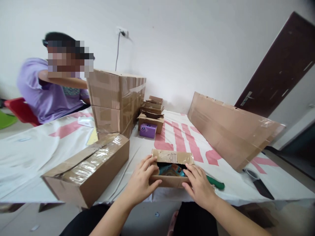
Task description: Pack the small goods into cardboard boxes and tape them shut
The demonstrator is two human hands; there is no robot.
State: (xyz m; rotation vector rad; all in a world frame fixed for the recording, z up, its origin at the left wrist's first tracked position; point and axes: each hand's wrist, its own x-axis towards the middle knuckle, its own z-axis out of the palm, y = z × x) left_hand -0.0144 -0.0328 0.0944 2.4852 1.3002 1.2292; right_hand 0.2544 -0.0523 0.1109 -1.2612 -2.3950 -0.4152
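A small brown cardboard box (169,157) stands at the table's near edge, its top flaps partly apart. Colourful contents (171,169) show through the gap. My left hand (142,182) grips the box's left end, fingers curled over the near flap. My right hand (198,183) holds the right end, fingers bent onto the near flap. A green-handled tool (216,184) lies on the table just right of my right hand.
A long taped carton (91,168) lies at left, a tall stacked carton (115,100) behind it. Small folded boxes (151,113) and a purple item (147,130) sit mid-table. A long flat carton (231,127) leans at right. A person in purple sits far left.
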